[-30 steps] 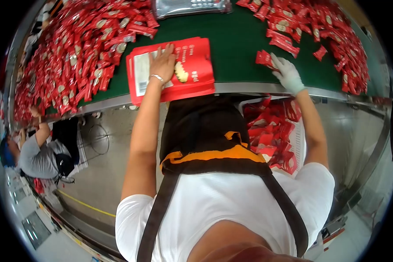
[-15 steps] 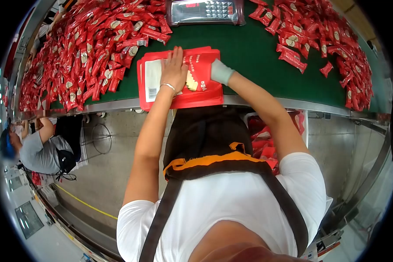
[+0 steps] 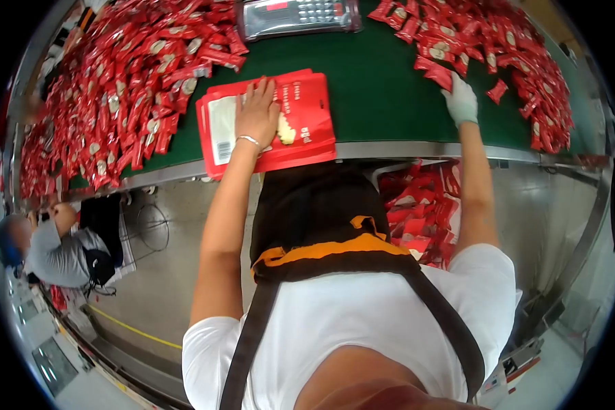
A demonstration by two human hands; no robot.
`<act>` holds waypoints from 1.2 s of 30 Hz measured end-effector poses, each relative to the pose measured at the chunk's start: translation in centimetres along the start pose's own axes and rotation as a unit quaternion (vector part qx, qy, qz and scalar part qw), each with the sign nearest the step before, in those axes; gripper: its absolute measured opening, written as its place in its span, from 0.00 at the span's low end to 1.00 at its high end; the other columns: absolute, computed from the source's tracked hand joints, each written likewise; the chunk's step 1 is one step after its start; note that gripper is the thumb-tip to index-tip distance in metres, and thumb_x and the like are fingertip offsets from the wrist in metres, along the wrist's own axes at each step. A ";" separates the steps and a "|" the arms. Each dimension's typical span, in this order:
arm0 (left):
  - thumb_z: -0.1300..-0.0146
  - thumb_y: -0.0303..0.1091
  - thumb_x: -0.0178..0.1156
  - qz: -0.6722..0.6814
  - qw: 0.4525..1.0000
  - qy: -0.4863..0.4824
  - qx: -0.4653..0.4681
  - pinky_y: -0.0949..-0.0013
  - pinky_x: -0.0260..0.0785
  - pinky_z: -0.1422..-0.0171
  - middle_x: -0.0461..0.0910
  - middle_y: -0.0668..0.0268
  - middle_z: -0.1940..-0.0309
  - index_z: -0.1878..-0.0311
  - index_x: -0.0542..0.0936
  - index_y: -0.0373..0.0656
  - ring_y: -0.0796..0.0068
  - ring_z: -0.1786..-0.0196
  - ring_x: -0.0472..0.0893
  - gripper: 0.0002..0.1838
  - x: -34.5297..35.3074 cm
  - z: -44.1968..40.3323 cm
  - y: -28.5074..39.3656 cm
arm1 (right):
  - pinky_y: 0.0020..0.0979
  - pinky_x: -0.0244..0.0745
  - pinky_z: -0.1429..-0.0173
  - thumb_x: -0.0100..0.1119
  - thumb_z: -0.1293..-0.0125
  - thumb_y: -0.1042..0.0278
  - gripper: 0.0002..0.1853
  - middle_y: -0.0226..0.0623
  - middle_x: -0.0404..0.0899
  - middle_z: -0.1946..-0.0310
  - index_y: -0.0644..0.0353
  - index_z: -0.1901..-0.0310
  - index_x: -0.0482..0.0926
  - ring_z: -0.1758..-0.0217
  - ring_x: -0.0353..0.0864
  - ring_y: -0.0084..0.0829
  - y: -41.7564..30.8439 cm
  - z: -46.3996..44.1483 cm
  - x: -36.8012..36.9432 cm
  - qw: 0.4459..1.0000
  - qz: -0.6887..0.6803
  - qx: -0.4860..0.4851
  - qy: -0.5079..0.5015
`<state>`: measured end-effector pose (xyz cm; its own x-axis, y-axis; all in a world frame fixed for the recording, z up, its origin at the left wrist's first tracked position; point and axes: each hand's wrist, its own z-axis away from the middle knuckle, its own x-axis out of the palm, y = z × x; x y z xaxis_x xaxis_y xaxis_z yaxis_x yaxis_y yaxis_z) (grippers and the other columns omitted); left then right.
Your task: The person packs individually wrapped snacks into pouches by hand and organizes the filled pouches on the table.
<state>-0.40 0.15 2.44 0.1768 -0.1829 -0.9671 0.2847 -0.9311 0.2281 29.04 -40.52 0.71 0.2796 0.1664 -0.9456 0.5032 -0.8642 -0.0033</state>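
Across green desk (image 3: 376,99), faces heaps of small red packets (image 3: 130,96) at ten and two o'clock, with keypad device (image 3: 299,18) at twelve. Rests bare left hand (image 3: 258,121) flat and unclenched on stacked red pouches (image 3: 311,113) at eleven o'clock. Touches one packet (image 3: 436,72) at edge of two-o'clock heap with gloved right hand (image 3: 462,104); cannot tell whether clamped on it.

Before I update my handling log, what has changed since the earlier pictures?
The gloved right hand has moved rightward from the red pouches to a packet at the right-hand pile; whether it grips is unclear. The packet held a second ago has left that hand. The bare left hand still rests on the pouches.
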 end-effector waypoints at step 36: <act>0.37 0.49 0.56 0.112 0.986 -0.123 -0.006 0.59 0.70 0.44 0.83 0.59 0.52 0.50 0.83 0.48 0.58 0.52 0.81 0.19 -2.4 -7.6 -3.0 | 0.35 0.70 0.37 0.61 0.36 0.61 0.21 0.43 0.79 0.47 0.59 0.43 0.76 0.43 0.78 0.37 -35.9 1.5 8.0 0.735 -0.526 -0.304 -0.301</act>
<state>5.43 5.81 4.92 0.0038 -0.4565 -0.8897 0.2766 -0.8545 0.4397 12.01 -8.91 -7.26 -0.8465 0.1913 -0.4968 0.5053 -0.0054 -0.8630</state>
